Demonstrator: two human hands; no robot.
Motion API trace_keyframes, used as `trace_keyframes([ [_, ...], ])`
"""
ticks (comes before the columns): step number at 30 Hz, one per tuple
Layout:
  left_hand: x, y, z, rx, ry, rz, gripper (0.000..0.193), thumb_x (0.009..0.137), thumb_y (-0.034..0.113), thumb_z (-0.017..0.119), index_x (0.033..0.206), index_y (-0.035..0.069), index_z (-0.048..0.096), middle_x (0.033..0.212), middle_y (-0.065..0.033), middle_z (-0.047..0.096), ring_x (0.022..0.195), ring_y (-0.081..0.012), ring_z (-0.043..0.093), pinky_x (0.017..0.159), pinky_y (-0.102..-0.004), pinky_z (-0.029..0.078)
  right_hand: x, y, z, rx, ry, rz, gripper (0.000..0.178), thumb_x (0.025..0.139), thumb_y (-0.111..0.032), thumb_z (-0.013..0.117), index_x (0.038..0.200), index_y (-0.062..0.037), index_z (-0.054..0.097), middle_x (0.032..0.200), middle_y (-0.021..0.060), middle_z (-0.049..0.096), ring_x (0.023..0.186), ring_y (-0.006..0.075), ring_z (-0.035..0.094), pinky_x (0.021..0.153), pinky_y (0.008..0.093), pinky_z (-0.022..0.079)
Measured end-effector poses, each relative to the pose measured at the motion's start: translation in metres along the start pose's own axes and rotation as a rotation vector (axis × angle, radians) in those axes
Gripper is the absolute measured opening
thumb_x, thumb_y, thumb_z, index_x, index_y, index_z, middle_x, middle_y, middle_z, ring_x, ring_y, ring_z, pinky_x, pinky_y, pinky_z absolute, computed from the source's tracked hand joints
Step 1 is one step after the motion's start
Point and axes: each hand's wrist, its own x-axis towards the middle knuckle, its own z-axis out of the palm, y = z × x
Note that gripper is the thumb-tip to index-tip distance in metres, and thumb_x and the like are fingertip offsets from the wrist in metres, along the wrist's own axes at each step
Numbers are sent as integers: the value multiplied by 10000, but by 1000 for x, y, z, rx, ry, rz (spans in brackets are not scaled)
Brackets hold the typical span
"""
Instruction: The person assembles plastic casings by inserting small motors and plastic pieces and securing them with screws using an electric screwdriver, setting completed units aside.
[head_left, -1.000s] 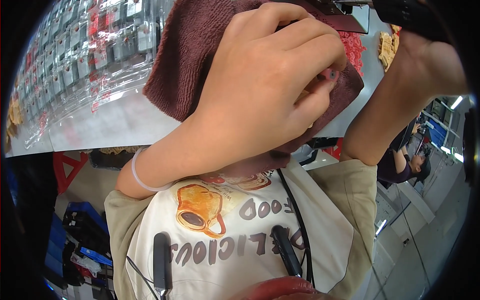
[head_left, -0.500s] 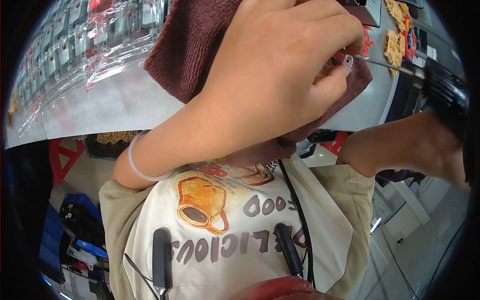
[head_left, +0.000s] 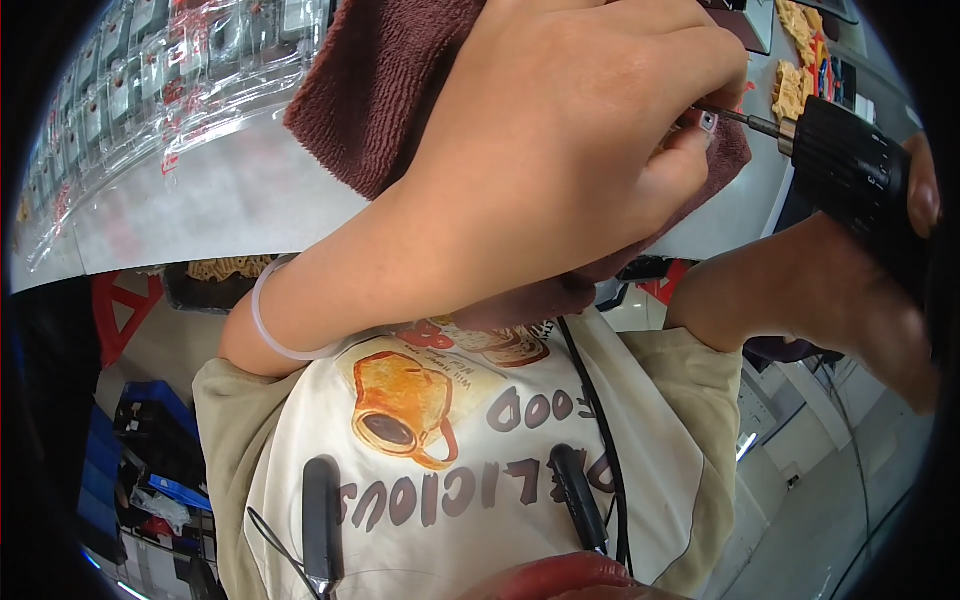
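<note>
Left hand point(head_left: 600, 140) pinching a small part point(head_left: 707, 122), right hand point(head_left: 895, 320) gripping a black driver point(head_left: 845, 150).
The driver's thin bit point(head_left: 762, 126) reaches the pinch, just beside the part; maroon cloth point(head_left: 365, 110) shows beneath the left hand. Clear packaging point(head_left: 210, 90) with grey pieces lies on the desk point(head_left: 220, 205) at left.

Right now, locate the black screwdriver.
In the head view's upper right, the black screwdriver is in the right hand's fingers, its bit pointing left to the left hand.
</note>
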Motion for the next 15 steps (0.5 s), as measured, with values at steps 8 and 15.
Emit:
trace_keyframes([
  [8, 1, -1, 1, -35, 48, -15, 272, 654, 133, 684, 909, 60, 626, 960, -73, 632, 968, -274, 569, 866, -392, 428, 10, -24, -63, 28, -15, -1, 183, 890, -199, 530, 762, -67, 534, 609, 34, 530, 465, 134, 521, 449, 252, 456],
  [15, 1, -2, 8, -84, 89, -32, 279, 652, 142, 686, 911, 57, 628, 961, -78, 629, 966, -276, 568, 858, -394, 432, 1, 4, -2, 38, -25, 13, 196, 894, -203, 524, 751, -70, 531, 598, 32, 527, 457, 133, 519, 440, 253, 455],
])
